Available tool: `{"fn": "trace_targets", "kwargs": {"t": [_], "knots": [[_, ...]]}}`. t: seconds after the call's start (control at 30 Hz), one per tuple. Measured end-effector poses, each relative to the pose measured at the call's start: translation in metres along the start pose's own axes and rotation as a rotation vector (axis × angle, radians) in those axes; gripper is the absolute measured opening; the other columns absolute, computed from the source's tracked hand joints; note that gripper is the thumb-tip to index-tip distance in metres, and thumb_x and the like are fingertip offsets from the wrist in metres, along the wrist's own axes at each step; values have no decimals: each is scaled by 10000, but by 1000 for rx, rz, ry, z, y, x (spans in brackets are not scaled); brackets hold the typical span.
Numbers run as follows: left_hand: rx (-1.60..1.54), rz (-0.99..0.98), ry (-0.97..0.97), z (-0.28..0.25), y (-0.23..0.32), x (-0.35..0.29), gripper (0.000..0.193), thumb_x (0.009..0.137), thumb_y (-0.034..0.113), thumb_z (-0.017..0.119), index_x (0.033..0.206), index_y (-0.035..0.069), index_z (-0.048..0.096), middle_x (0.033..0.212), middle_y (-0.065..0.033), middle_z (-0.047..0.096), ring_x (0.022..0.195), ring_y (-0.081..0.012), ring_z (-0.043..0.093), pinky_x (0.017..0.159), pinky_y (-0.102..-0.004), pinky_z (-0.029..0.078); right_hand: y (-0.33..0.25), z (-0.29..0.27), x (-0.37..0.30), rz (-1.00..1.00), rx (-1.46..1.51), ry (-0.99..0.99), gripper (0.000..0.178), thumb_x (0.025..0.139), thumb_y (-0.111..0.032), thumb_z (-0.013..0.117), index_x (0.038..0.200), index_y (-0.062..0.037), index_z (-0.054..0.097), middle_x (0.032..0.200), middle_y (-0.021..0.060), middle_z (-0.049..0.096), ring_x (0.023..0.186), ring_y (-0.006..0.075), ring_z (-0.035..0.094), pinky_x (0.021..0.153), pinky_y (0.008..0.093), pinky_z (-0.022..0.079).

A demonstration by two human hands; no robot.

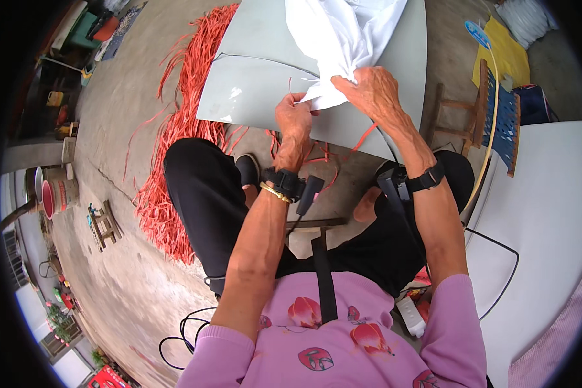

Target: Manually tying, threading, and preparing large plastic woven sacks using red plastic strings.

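A white cloth [343,39], bunched and creased, trails over the far part of a pale grey board [258,90]. My right hand [373,94] is closed round its gathered neck, thumb toward the left. My left hand [294,118] pinches the loose near corner of the same cloth, just above the board's near edge. A red strip [362,139] hangs by that edge below my right hand. Whether either hand also holds a strip is too small to tell.
A long heap of red strips [191,116] lies on the concrete floor at the left. To the right are a wooden chair [482,110] with blue webbing and a white panel [537,226]. A small wooden stool [103,225] and buckets [58,196] stand farther left. Black cables [184,330] loop beside me.
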State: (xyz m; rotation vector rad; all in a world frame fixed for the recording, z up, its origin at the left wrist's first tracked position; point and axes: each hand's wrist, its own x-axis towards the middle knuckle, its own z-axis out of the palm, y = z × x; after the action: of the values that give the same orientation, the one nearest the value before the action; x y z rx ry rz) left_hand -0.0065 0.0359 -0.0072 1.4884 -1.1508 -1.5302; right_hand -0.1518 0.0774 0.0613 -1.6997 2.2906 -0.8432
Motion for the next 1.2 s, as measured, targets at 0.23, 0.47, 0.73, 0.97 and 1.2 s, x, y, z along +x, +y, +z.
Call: {"fn": "trace_targets", "kwargs": {"t": [0.23,0.47,0.73,0.97,1.2], "knots": [[647,545,72,-32,11,11,148,754,66,580,890,8,571,627,-142,600,586,-259,599,570,-354,469,3,4,1,-300,-274,-14,487,723,-359,609,436,14,484,372,158,388,336,273,378,385,395,336],[885,586,43,-20,48,-1,131,756,93,551,883,63,567,689,-208,596,666,-399,579,599,-449,454,-11,7,2,-433,-376,-72,462,729,-336,604,438,6,496,392,159,408,366,308,418,400,406,346],[1035,826,-263,-15,101,3,306,788,185,588,1042,47,487,814,-169,621,752,-368,593,635,-450,467,-6,7,7,-191,172,45,366,838,-346,511,805,15,557,694,179,564,590,321,544,539,400,421],[406,489,-527,-11,103,25,153,792,102,581,896,-9,560,653,-51,542,603,-167,522,548,-329,410,12,2,12,300,1035,143,352,873,-337,479,843,7,548,786,56,589,699,163,549,692,289,449],[-94,-13,-576,-4,117,11,135,798,74,569,924,29,550,635,10,540,410,-14,300,373,-183,216,-23,25,-9,303,1078,-154,201,856,-212,535,808,-19,563,716,30,568,687,110,538,615,269,439]]}}
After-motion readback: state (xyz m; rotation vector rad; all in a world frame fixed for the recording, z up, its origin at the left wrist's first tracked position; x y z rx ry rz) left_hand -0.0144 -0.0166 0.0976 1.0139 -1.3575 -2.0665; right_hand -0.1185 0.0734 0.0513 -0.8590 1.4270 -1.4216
